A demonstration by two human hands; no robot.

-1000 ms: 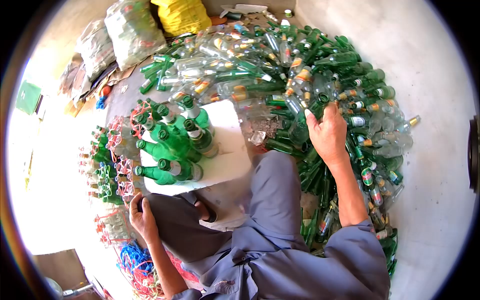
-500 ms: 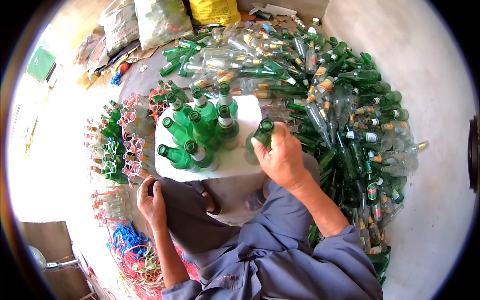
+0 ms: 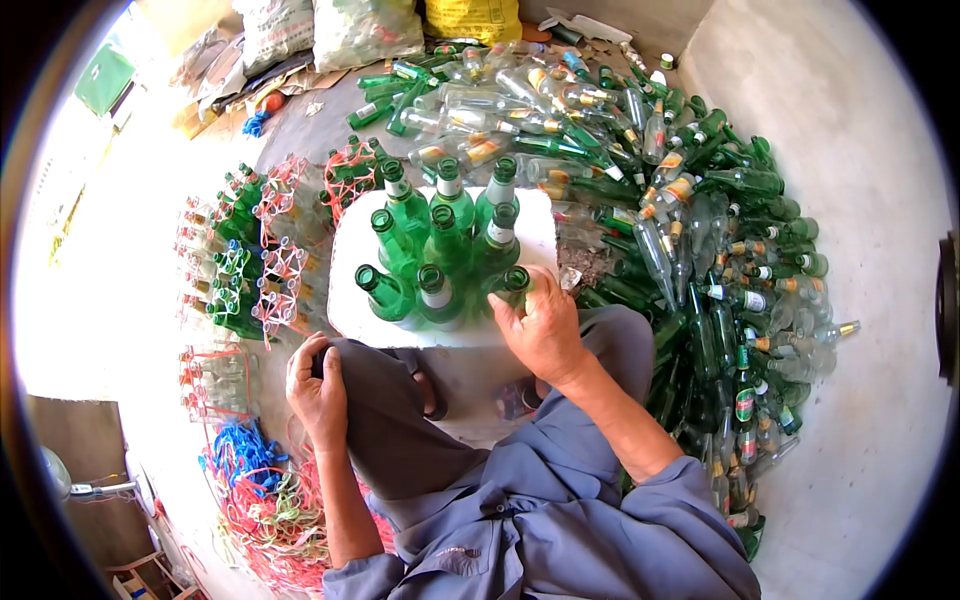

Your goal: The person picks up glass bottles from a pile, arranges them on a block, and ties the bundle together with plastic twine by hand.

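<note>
The scene is shown in a single view, taken from the head of a seated person and aimed forward and steeply down. The shirt point(image 3: 650, 540) and trousers point(image 3: 410, 430) are seen closest, along the bottom. Beyond them, at about arm's reach, the left hand point(image 3: 318, 393), right hand point(image 3: 540, 325) and white tabletop point(image 3: 345, 310) are framed near the middle, with green bottles point(image 3: 443, 240) seen from above. Farther off, sacks point(image 3: 368, 35) are cut by the top edge. The picture is bowed by a wide lens and ringed with black at the corners.
</note>
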